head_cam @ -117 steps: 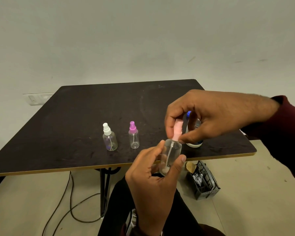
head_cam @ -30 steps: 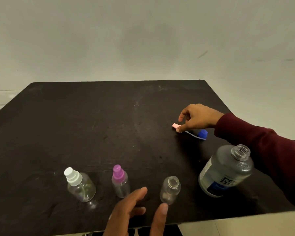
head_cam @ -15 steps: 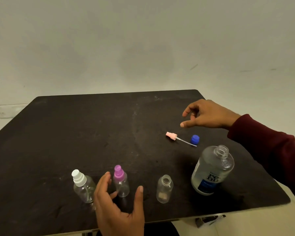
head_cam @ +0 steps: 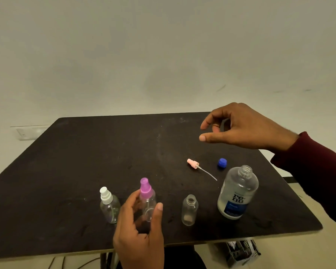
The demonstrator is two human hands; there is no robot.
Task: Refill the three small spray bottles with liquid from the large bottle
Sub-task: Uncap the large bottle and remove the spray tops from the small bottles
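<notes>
Head view: dark table with three small clear spray bottles in a row near the front edge. Left one has a white spray top, the middle one a purple spray top, both upright. The right one is an uncapped small bottle, upright, neck open, something pale at its bottom, can't tell what.

Large bottle stands just right of the uncapped one, cap off, blue label low on its body, leaning slightly in this wide-angle view. Its blue cap sits on the table behind it. Pink spray head with its thin dip tube lies flat on the table just left of the cap, tube pointing toward the large bottle.

Left hand is open, fingers and thumb curled around the purple-topped bottle from the front; contact can't be confirmed, no firm grip visible.

Right hand, maroon sleeve, hovers above the table's far right area, fingers loosely spread, thumb out, holding nothing.

Black crate on the floor under the table's right front corner.
</notes>
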